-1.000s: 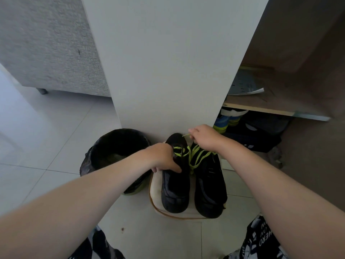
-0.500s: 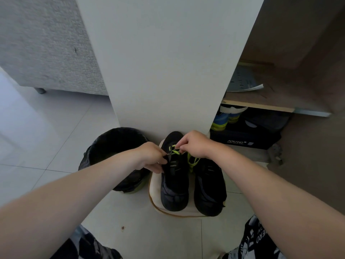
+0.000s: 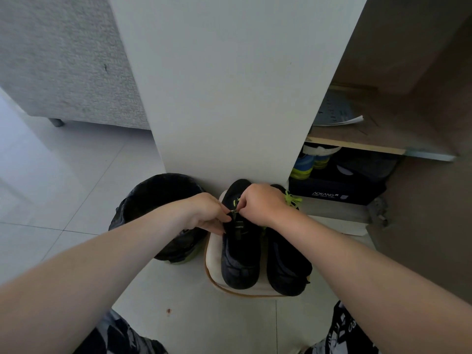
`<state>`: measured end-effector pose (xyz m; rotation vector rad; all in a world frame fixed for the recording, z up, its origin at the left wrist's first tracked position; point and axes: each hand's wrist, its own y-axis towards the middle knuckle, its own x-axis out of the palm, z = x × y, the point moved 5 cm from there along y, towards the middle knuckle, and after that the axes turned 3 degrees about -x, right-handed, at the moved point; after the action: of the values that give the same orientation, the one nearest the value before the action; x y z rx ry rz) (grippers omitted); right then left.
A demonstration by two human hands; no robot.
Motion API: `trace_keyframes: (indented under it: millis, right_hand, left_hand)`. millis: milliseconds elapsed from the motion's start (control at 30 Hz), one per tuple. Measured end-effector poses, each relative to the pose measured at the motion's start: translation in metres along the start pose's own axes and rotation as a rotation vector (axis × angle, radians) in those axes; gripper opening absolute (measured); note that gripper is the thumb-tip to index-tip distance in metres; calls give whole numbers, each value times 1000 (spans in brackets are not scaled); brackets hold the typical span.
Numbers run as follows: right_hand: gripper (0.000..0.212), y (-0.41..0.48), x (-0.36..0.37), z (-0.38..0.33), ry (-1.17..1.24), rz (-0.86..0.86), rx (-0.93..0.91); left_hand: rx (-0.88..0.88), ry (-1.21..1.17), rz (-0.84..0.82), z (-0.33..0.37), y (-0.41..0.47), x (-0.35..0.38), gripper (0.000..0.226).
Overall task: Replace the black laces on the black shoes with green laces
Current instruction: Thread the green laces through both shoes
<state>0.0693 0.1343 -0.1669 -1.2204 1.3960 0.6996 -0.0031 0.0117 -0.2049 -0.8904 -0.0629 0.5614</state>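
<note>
Two black shoes stand side by side on a cream stool against a white panel. Over the tongue of the left shoe, my left hand and my right hand meet, each pinching the green lace between curled fingers. Most of that lace is hidden under my hands. The right shoe has a green lace showing behind my right wrist. No black lace is visible.
A black-lined bin stands just left of the stool. The white cabinet panel rises behind the shoes. To the right is an open cupboard with a dark shoebox, colourful shoes and a wooden shelf holding papers.
My right hand has come left from the right shoe's lace to the left shoe. Both hands now meet over its tongue, pinching the green lace close together.
</note>
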Motion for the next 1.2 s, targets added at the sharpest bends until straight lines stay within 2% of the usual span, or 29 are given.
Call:
trace_keyframes:
  millis: [167, 300, 567, 767, 1033, 1200]
  right_hand:
    - [21, 5, 6, 1, -23, -38, 49]
    - [11, 4, 8, -3, -39, -101, 37]
    - [17, -2, 15, -7, 21, -7, 134]
    - [19, 1, 19, -2, 69, -89, 117]
    - [18, -1, 25, -3, 70, -10, 143]
    - [16, 2, 26, 0, 98, -19, 227]
  left_hand:
    - [5, 6, -12, 1, -1, 1, 27]
    - [4, 8, -27, 2, -1, 1, 28]
    - [27, 48, -13, 3, 1, 0, 24]
    - [37, 40, -13, 4, -1, 2, 16]
    - [25, 67, -33, 2, 3, 3, 27]
    - [41, 10, 31, -5, 12, 5, 17]
